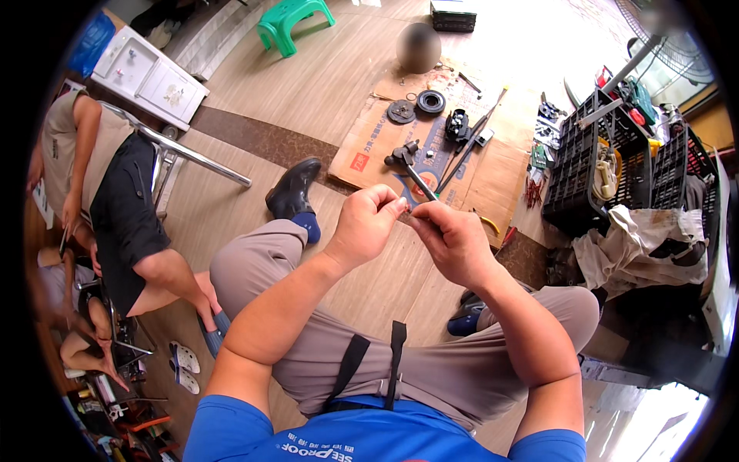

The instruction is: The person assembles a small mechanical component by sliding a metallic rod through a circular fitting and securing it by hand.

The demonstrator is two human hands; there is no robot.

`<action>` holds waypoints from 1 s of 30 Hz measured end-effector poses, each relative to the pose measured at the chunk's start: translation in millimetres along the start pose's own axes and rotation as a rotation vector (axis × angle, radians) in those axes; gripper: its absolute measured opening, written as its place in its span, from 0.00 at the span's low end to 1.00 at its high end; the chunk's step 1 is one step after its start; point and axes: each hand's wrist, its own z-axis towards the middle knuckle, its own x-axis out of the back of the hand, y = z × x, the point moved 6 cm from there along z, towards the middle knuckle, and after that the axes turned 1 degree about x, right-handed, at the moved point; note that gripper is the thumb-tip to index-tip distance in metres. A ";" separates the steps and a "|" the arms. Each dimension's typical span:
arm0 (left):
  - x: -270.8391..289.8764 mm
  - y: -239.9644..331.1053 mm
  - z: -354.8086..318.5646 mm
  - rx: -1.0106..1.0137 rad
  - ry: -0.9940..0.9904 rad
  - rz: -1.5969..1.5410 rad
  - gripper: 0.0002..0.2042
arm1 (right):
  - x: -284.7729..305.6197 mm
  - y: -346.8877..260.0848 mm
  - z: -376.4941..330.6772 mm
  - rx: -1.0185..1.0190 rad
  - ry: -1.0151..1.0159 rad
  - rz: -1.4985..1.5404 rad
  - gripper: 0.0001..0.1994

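My left hand (366, 225) and my right hand (458, 237) are raised in front of me with their fingertips almost touching. Both are closed in a pinch around something very small, too small to name. A dark rod (420, 183) with a grey metal head (402, 155) runs up to my right fingers; I cannot tell whether it is held or lies behind them. Beyond my hands, a cardboard sheet (358, 142) on the floor bears a black ring-shaped part (431, 102), a grey disc (400, 112), a black housing (457, 126) and a long thin rod (462, 160).
Black plastic crates (570, 165) with tools and a cloth (643, 250) stand on the right. A yellow-handled tool (490, 225) lies at the cardboard's near right edge. A green stool (292, 23) is at the far left. A seated person (115, 192) is on the left, near white clogs (185, 367).
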 end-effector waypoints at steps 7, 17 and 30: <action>-16.2 15.7 -9.3 -0.042 -0.145 0.132 0.07 | 16.8 16.7 10.8 -0.061 0.117 -0.022 0.05; -11.8 10.5 -3.8 0.001 -0.187 -0.138 0.07 | -8.9 75.9 9.6 -0.337 0.056 0.325 0.08; 2.4 23.8 -5.6 -0.026 -0.052 0.136 0.07 | 28.5 67.3 8.6 -0.260 0.168 -0.123 0.12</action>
